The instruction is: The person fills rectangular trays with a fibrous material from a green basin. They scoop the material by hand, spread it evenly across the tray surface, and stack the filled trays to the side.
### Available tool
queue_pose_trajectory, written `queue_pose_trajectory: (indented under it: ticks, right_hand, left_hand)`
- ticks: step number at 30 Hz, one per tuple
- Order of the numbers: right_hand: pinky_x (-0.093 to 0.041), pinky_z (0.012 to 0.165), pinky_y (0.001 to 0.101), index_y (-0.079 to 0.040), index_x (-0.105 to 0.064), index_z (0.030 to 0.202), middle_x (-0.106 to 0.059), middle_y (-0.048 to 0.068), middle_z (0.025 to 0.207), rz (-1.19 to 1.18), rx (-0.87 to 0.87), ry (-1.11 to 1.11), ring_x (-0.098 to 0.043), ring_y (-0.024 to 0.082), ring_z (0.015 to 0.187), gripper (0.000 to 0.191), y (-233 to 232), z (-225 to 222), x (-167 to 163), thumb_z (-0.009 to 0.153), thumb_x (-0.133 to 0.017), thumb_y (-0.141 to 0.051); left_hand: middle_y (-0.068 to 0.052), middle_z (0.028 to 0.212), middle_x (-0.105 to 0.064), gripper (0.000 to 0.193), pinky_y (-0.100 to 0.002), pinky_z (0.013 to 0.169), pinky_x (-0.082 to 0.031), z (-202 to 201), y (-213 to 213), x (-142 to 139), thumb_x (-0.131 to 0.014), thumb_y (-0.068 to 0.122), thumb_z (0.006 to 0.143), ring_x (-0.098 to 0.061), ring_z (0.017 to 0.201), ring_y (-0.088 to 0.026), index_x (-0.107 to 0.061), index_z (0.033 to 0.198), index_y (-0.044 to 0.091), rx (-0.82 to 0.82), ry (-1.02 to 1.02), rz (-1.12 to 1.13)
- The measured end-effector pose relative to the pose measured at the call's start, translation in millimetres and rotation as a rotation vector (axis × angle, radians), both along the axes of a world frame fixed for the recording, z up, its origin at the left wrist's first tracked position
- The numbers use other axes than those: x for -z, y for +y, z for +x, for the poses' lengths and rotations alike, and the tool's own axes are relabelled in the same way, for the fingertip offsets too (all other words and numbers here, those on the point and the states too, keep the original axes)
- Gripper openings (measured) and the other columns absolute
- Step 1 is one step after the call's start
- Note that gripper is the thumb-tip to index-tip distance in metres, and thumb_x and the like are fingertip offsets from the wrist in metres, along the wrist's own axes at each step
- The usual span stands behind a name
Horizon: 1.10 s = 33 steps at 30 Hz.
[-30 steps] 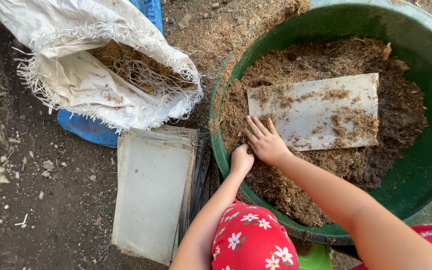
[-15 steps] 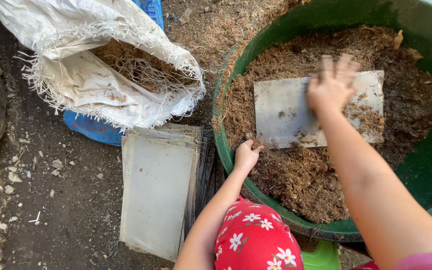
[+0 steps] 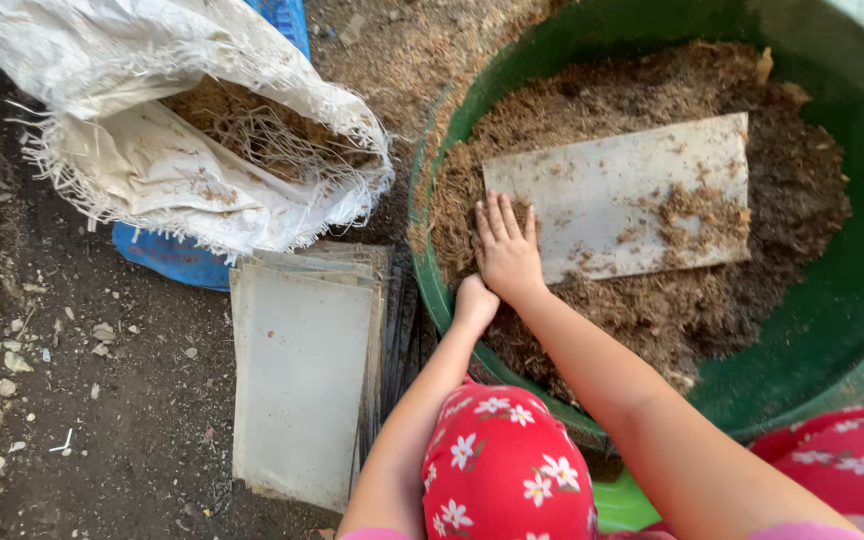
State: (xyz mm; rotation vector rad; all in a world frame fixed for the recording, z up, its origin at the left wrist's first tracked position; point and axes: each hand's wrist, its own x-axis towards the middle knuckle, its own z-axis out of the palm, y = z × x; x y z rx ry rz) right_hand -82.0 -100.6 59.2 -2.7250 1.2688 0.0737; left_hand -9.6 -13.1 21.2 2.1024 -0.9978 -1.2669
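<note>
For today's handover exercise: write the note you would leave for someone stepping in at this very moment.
Right hand: flat, fingers spread, on the brown fibrous mix at the left end of the pale flat sheet.
Left hand: closed on the green tub's rim.
Done: sheet lies on the mix, some mix on top.
Left: stack of similar sheets on the ground beside the open white sack.
</note>
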Motion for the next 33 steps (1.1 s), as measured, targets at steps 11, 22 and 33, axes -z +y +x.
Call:
queue_pose_trajectory:
  ticks: [11,22,33]
  right_hand:
    - [0.004,0.119,0.0704,-0.027,-0.030,0.161,0.002,0.006,0.174,0.261,0.525,0.059,0.005,0.035,0.159,0.057,-27.4,-179.6,-16.0,0.105,-0.040,-0.037]
    - [0.005,0.122,0.0674,-0.004,-0.019,0.161,-0.003,0.025,0.173,0.222,0.494,-0.099,0.004,0.040,0.160,0.065,5.1,-98.9,3.0,0.107,-0.037,-0.036]
    - [-0.001,0.118,0.0652,0.004,-0.021,0.160,-0.016,0.023,0.169,0.084,0.063,0.056,-0.010,0.037,0.156,0.064,55.2,-86.0,19.7,0.103,-0.034,-0.024]
  left_hand:
    - [-0.012,0.128,-0.067,0.059,-0.040,0.099,-0.050,13.8,7.7,10.8,-0.069,0.037,0.096,-0.064,0.113,-0.023,-0.058,0.138,-0.004,-0.357,0.800,0.222]
    - [-0.005,0.132,-0.064,0.055,-0.043,0.095,-0.055,12.1,3.2,7.5,-0.062,0.038,0.097,-0.067,0.108,-0.027,-0.055,0.140,0.005,-0.349,0.715,0.201]
    - [-0.027,0.145,-0.044,0.124,-0.053,0.105,-0.043,23.0,0.2,3.8,-0.013,0.089,0.090,-0.050,0.126,-0.033,-0.035,0.152,-0.015,-0.468,0.916,0.227]
